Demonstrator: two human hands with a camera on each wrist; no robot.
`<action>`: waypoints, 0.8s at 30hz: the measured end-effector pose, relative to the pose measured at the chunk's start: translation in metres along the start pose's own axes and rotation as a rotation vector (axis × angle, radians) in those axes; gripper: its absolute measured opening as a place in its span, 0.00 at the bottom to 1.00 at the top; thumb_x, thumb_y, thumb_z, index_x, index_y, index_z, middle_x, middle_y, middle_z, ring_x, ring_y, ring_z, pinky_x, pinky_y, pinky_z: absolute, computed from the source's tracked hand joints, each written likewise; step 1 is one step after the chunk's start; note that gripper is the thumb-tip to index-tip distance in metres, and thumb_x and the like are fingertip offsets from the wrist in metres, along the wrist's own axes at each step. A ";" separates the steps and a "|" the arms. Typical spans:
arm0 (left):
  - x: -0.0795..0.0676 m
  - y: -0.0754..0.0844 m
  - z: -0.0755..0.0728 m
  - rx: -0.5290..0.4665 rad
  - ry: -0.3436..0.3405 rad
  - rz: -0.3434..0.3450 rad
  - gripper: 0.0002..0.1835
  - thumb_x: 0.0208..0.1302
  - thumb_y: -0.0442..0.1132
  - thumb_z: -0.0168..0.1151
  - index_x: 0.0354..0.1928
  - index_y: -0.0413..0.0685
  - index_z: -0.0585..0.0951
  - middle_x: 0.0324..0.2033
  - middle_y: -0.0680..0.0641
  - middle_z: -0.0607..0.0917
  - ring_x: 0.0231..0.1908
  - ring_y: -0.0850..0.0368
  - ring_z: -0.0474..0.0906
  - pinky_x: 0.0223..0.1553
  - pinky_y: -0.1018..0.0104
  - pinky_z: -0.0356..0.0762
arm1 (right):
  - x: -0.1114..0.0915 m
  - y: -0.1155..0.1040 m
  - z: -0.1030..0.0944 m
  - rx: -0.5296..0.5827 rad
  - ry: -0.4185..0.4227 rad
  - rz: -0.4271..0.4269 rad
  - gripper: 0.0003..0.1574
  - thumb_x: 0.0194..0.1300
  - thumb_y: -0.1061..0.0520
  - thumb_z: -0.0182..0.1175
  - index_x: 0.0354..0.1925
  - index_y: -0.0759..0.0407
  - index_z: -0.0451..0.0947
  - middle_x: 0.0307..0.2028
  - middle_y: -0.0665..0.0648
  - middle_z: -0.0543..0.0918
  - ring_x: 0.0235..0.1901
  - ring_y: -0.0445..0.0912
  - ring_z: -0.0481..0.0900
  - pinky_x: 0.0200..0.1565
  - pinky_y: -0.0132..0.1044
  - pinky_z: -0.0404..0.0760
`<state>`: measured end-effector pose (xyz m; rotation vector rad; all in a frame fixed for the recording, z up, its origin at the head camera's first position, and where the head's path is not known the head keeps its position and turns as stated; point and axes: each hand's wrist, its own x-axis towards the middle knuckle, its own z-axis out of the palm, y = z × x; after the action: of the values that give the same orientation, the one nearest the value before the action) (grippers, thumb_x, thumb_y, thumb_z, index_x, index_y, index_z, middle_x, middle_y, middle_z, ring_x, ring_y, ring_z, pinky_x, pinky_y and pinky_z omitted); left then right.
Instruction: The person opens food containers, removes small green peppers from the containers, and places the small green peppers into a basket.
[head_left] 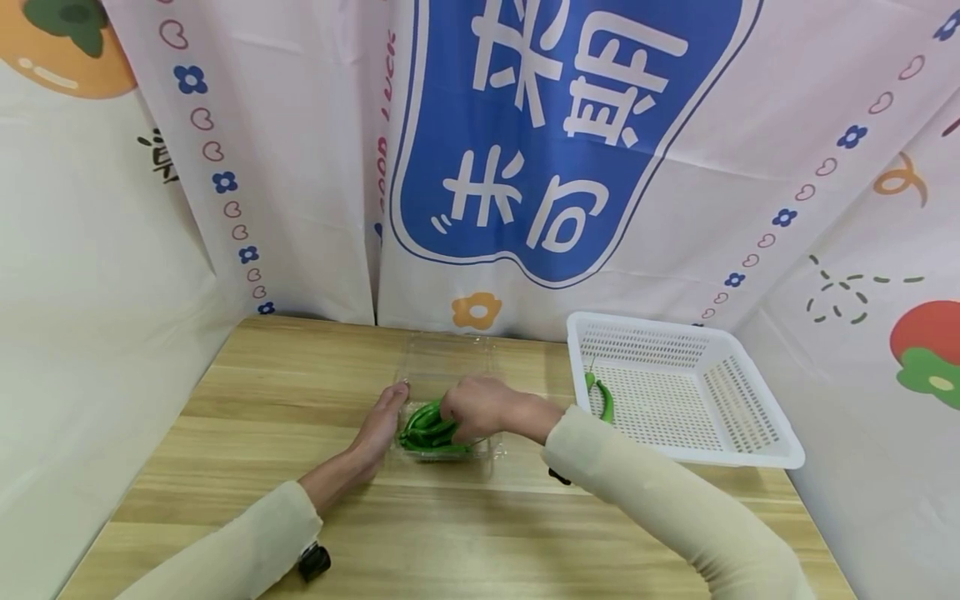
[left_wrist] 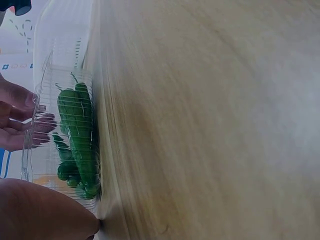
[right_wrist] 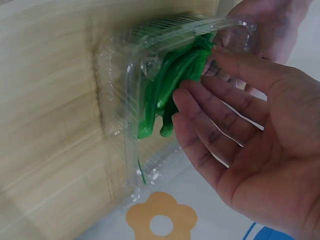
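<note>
A clear plastic box (head_left: 495,446) with its lid (head_left: 450,354) raised stands on the wooden table. Several green chili peppers (head_left: 427,433) lie inside it. My left hand (head_left: 378,429) rests along the box's left side, its fingertips at the rim. Over the box, my right hand (head_left: 480,408) reaches in from the right. The right wrist view shows its fingers (right_wrist: 200,115) loosely extended and spread, with the tips close against the peppers (right_wrist: 175,80). Through the clear wall in the left wrist view, the peppers (left_wrist: 75,135) lie lengthwise.
On the right of the table stands a white perforated basket (head_left: 750,450). A couple of green peppers (head_left: 606,404) lie at its left end. Printed cloth (head_left: 315,167) hangs behind the table, and light walls flank it.
</note>
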<state>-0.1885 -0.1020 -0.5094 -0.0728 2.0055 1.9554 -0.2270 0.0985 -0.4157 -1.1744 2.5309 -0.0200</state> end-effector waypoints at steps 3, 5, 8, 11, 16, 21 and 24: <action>0.000 0.000 0.000 0.003 0.002 -0.003 0.35 0.88 0.55 0.31 0.84 0.41 0.49 0.85 0.36 0.44 0.83 0.36 0.30 0.81 0.36 0.32 | 0.003 0.000 0.004 0.011 -0.017 -0.008 0.19 0.61 0.54 0.78 0.24 0.51 0.76 0.14 0.43 0.63 0.19 0.39 0.58 0.23 0.31 0.58; 0.000 0.001 0.001 0.006 0.003 -0.004 0.35 0.88 0.56 0.31 0.84 0.41 0.49 0.85 0.36 0.44 0.83 0.36 0.30 0.81 0.36 0.33 | 0.005 0.000 0.006 0.009 -0.028 -0.007 0.19 0.61 0.53 0.79 0.23 0.50 0.77 0.15 0.42 0.66 0.20 0.38 0.60 0.22 0.31 0.60; 0.000 0.000 0.001 0.007 0.006 -0.005 0.35 0.88 0.56 0.31 0.84 0.41 0.49 0.85 0.36 0.44 0.83 0.36 0.30 0.81 0.36 0.33 | 0.007 0.000 0.008 -0.003 -0.038 -0.001 0.20 0.61 0.50 0.79 0.24 0.49 0.77 0.16 0.42 0.70 0.21 0.38 0.63 0.22 0.31 0.62; 0.000 0.000 0.001 0.008 0.010 -0.004 0.35 0.88 0.56 0.31 0.84 0.41 0.49 0.84 0.36 0.44 0.83 0.36 0.30 0.82 0.36 0.32 | 0.009 -0.001 0.010 -0.013 -0.048 0.001 0.18 0.61 0.49 0.79 0.25 0.49 0.79 0.18 0.42 0.73 0.22 0.38 0.67 0.23 0.31 0.65; 0.000 0.000 0.001 0.007 0.020 -0.005 0.35 0.88 0.55 0.31 0.84 0.41 0.50 0.84 0.36 0.44 0.83 0.36 0.31 0.82 0.37 0.32 | 0.012 -0.001 0.014 -0.004 -0.060 -0.002 0.13 0.62 0.50 0.79 0.28 0.49 0.84 0.22 0.40 0.79 0.24 0.37 0.72 0.25 0.30 0.71; 0.000 0.000 0.001 0.007 0.017 -0.004 0.35 0.88 0.56 0.31 0.84 0.42 0.50 0.85 0.36 0.44 0.83 0.36 0.30 0.82 0.36 0.31 | 0.014 -0.003 0.017 -0.011 -0.064 0.000 0.17 0.61 0.51 0.79 0.25 0.49 0.81 0.21 0.42 0.76 0.23 0.38 0.68 0.25 0.31 0.69; 0.000 0.000 0.001 0.007 0.016 -0.005 0.35 0.88 0.56 0.31 0.84 0.42 0.50 0.85 0.36 0.44 0.83 0.36 0.30 0.82 0.37 0.31 | 0.015 -0.004 0.018 -0.017 -0.062 -0.001 0.19 0.62 0.52 0.79 0.23 0.49 0.77 0.19 0.41 0.73 0.23 0.38 0.66 0.24 0.31 0.66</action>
<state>-0.1883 -0.1010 -0.5092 -0.0920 2.0200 1.9505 -0.2274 0.0873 -0.4369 -1.1643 2.4815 0.0377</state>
